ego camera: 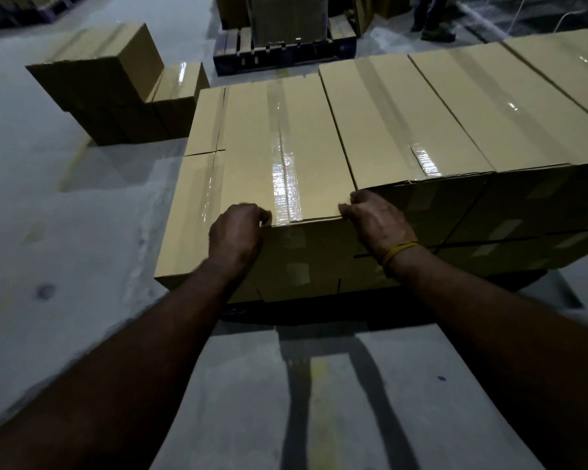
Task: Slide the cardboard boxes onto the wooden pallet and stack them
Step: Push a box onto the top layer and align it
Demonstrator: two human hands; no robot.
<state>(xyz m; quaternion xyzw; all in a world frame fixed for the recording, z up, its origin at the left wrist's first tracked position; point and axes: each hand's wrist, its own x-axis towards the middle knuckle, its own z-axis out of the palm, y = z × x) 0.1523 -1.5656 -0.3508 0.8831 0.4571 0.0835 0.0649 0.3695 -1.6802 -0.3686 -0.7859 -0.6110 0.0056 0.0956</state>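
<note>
We take the front box (286,157) as our landmark: the long cardboard carton whose near end projects toward us beyond its neighbours.

The floor (65,232) is pale, glossy concrete, which suits sliding loads rather than carrying them. The main stack (455,106) extends to the right of the front box as a row of taped cartons laid side by side, with further cartons visible beneath them; their long sides abut so that each braces the next. Under the front box we see only a dark band at floor level; we judge this to be the wooden pallet, but the view does not confirm it. Left of and beyond the front box, a separate box pile (109,83) stands on the floor, apart from the main stack. Directly beyond the front box sits a far pallet (286,52) carrying a wrapped load.

The front box overhangs the row's near face, so we judge it is not yet seated flush.

Both hands sit at the front box's near top edge. The left hand (236,232) has its grip curled over that edge, left of the tape seam. The right hand (375,220) hooks the right near corner, fingers bent over the edge. This two-point hold keeps the carton square while it is pushed. A yellow band (399,251) circles the right wrist.
</note>
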